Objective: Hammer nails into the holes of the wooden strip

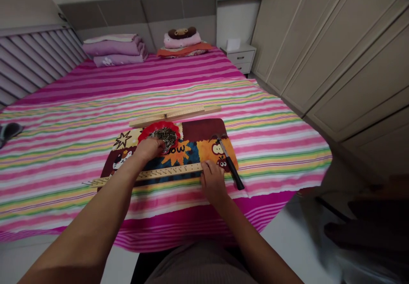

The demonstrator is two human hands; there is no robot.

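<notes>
Our right hand [213, 181] grips the wooden strip [172, 170]; our left hand [149, 148] dips into nails [169, 135], its hold unclear. A wardrobe [348, 58] flanks our striped bedspread [271, 147].

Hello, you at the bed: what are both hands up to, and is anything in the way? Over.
Left hand in red bowl of nails. Right hand on nail-studded wooden strip. Hammer alongside, clear of strip.

The strip [174, 170] looks like pale, matt wood — the nails [164, 136] in it and in the bowl [177, 129] metal. The bowl seems glossy red plastic; the hammer [228, 160] has a smooth black grip — the bedspread [268, 143], soft striped cloth.
</notes>
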